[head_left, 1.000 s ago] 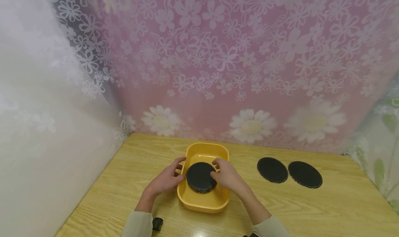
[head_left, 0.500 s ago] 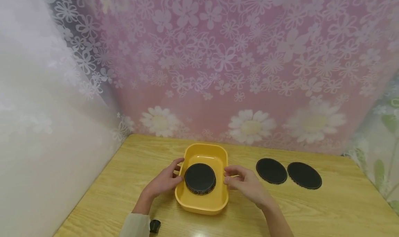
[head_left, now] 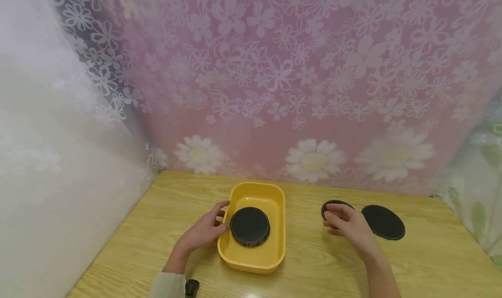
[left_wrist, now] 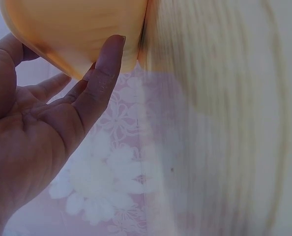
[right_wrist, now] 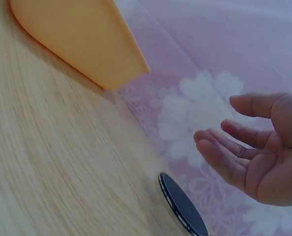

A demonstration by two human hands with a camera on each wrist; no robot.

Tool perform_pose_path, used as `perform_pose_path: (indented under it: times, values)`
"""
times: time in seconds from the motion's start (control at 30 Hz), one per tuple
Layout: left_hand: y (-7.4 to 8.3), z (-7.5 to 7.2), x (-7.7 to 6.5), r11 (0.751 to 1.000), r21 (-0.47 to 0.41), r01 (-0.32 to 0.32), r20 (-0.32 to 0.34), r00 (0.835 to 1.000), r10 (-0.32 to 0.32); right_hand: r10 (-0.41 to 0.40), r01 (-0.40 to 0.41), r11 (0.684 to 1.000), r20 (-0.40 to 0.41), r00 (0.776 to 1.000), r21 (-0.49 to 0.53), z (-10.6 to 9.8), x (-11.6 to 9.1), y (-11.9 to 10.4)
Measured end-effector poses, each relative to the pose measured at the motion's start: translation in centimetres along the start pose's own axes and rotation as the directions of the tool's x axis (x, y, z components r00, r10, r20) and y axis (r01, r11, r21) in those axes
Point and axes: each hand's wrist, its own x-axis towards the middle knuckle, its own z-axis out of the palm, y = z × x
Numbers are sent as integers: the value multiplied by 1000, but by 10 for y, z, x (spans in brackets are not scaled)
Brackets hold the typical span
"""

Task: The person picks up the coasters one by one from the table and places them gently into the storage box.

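A yellow rectangular tub (head_left: 255, 263) stands on the table, with a stack of round black coasters (head_left: 250, 226) inside it. My left hand (head_left: 202, 228) rests against the tub's left side. In the left wrist view its fingers (left_wrist: 106, 64) lie along the outer wall, fairly straight. Over the nearer of two coaster places at the right, my right hand (head_left: 353, 228) hovers with loosely bent fingers, holding nothing. It partly hides the left coaster (head_left: 333, 202); the right coaster (head_left: 383, 221) lies flat beside it. The right wrist view shows a gap between hand and coaster (right_wrist: 183, 204).
A wooden table (head_left: 298, 254) carries everything. Behind it hangs a pink flowered backdrop (head_left: 255, 115), and a pale sheet (head_left: 78, 180) closes off the left side. A small black object (head_left: 191, 287) shows beside the left sleeve (head_left: 167, 285).
My right hand has left the coaster stack in the tub, passed over its right rim and moved right to the loose coasters. The left hand has stayed at the tub's left side.
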Motion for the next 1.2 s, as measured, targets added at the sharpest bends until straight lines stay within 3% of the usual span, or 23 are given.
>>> perform_pose_path:
  times: [0.23, 0.5, 0.63, 0.87, 1.2]
  values:
    - [2, -4, -1, 1000, -3, 6, -7, 1000, -6, 65, -68, 996, -51, 997, -65, -22, 2, 13]
    - [3, -8, -4, 1000, -8, 12, -13, 1000, -12, 105, -107, 994, -95, 990, -11, -28, 13, 28]
    - [2, -6, -5, 1000, -15, 13, -9, 1000, -13, 86, -97, 990, -107, 991, -101, -30, 21, 31]
    - [2, -2, -1, 1000, -16, 6, -2, 1000, -6, 11, -52, 929, -113, 994, -367, -48, 42, 32]
    - [3, 0, 1, 1000, -9, 6, 4, 1000, -6, 10, -48, 837, -72, 997, -545, -66, 62, 43]
